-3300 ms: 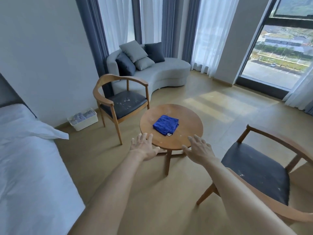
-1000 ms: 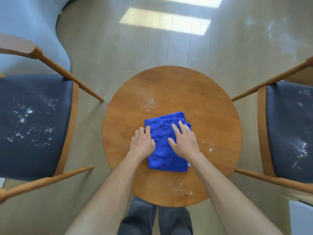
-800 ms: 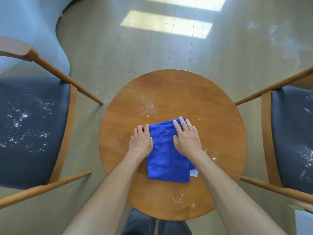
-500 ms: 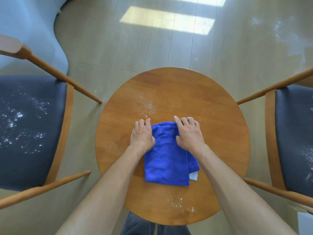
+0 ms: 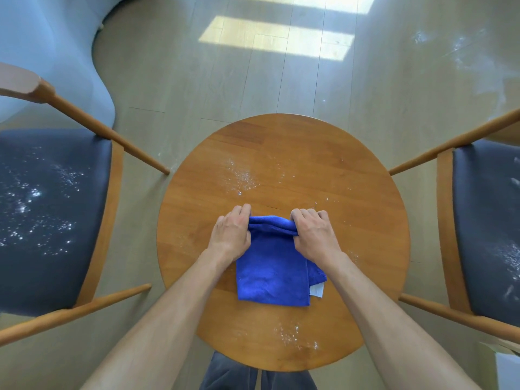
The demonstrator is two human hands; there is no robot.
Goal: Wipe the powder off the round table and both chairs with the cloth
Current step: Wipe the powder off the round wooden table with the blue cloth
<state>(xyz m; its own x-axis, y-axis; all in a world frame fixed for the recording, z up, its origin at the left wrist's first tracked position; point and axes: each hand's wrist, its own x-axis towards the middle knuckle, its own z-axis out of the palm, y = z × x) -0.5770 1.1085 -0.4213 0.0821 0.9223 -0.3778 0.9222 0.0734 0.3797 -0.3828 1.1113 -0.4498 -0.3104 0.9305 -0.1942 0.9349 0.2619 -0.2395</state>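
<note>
A folded blue cloth (image 5: 271, 273) lies on the round wooden table (image 5: 284, 153), near its middle. My left hand (image 5: 232, 235) grips the cloth's far left corner, fingers curled over the edge. My right hand (image 5: 312, 235) grips the far right corner the same way. White powder (image 5: 242, 175) is scattered on the table beyond the cloth, and another patch (image 5: 292, 334) lies near the front edge. The left chair (image 5: 47, 218) has a dark seat speckled with powder. The right chair (image 5: 486, 229) also shows powder on its dark seat.
The grey sofa's curved base (image 5: 53, 52) stands at the back left. Wooden armrests of both chairs point toward the table. Some powder (image 5: 461, 52) lies on the wooden floor at the back right. My legs (image 5: 239, 372) show below the table's near edge.
I walked up to the table and laid both hands flat on the cloth. Over the last second the fingers curled over its far edge, which is bunching toward me.
</note>
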